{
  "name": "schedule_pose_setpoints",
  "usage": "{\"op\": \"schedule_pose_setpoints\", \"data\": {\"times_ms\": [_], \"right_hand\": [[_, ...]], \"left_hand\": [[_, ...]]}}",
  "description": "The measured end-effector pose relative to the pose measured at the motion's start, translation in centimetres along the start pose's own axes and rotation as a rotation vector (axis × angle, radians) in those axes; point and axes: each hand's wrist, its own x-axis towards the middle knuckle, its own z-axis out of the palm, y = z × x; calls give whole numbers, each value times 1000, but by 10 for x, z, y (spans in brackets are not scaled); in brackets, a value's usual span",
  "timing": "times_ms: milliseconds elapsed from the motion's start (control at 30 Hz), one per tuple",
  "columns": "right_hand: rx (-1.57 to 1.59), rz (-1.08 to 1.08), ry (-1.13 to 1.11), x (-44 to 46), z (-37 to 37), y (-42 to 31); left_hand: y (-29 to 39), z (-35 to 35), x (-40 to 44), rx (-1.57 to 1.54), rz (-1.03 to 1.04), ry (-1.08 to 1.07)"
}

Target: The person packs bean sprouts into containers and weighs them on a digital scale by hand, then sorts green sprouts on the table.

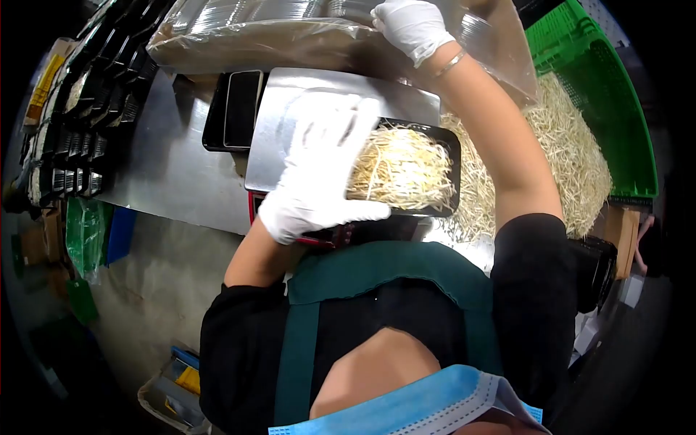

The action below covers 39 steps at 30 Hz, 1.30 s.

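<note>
My left hand [319, 167], in a white glove and partly blurred, lies across the left end of a black tray [454, 174] heaped with bean sprouts [402, 168]. Its fingers stretch toward the tray's far side, and the thumb points along the near rim. Whether it grips the tray I cannot tell. The tray rests over the right part of a metal scale platform [279, 130]. My right hand [413, 29], also gloved, reaches into the box [290, 51] of clear plastic lids [279, 11]. Its fingers are curled, and what they hold is unclear.
Loose bean sprouts [558, 159] spill from a green crate [631, 116] on the right. Stacked black trays [94, 94] stand at the far left. Left of the scale lies another black tray [214, 119] with a dark flat rectangular item [243, 109] over it.
</note>
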Motion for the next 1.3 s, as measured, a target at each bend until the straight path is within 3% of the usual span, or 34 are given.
{"op": "schedule_pose_setpoints", "data": {"times_ms": [67, 100, 167, 200, 233, 267, 300, 367, 433, 500, 567, 600, 667, 733, 767, 833, 900, 967, 1033, 1067, 1100, 1167, 1300], "right_hand": [[133, -69, 377, -22, 3, 20], [145, -31, 464, -36, -29, 18], [9, -122, 893, -77, -70, 39], [522, 232, 793, -90, -89, 35], [1211, 195, 579, -121, -116, 33], [1862, 333, 417, -152, -143, 31], [1690, 219, 489, -170, -126, 39], [1487, 49, 558, -199, -98, 35], [1480, -51, 513, -221, -87, 12], [1580, -49, 378, -236, -84, -20], [1626, 36, 333, -253, -81, -39], [1630, 91, 328, -262, -78, -45], [1648, 266, 235, -278, -68, -45], [1605, 397, 191, -287, -45, -42], [1581, 486, 191, -286, -37, -39], [1405, 362, 598, -264, -25, -39], [1195, 314, 701, -233, -14, -23], [1374, 287, 546, -204, 15, -6], [1261, 359, 351, -199, 52, 0], [1226, 404, 311, -200, 69, -2], [1233, 474, 382, -202, 74, -10], [1268, 437, 371, -207, 81, -10], [1408, 427, 223, -213, 91, -5]], "left_hand": [[-6, 2, -5, -34, -42, 49], [-10, 10, -9, -22, -83, 81], [-8, 15, -17, -19, -152, 123], [-6, 11, -24, -80, -147, 139], [-6, 5, -33, -143, -146, 159], [-13, -6, -36, -430, -154, 63], [-12, -6, -50, -856, -299, 120], [-20, -15, -46, -957, -342, 446], [-8, -30, -33, -1053, -184, 564], [17, -42, -11, -1108, -141, 354], [19, -40, -23, -721, -164, 203], [24, -37, -32, -1091, -263, 172], [5, -33, -54, -919, -373, -147], [-3, -14, -59, -777, -346, -224], [-6, -3, -56, -716, -214, -44], [7, 11, -30, -1394, -185, 259], [11, 14, 7, -366, -139, 493], [-4, 34, 23, -261, -190, 503], [-15, 40, 22, 204, -350, 280], [-24, 50, 21, -68, -439, 400], [-31, 53, 21, -69, -436, 399], [-42, 61, 15, -450, -502, 390], [-50, 70, 16, -716, -545, 467]]}}
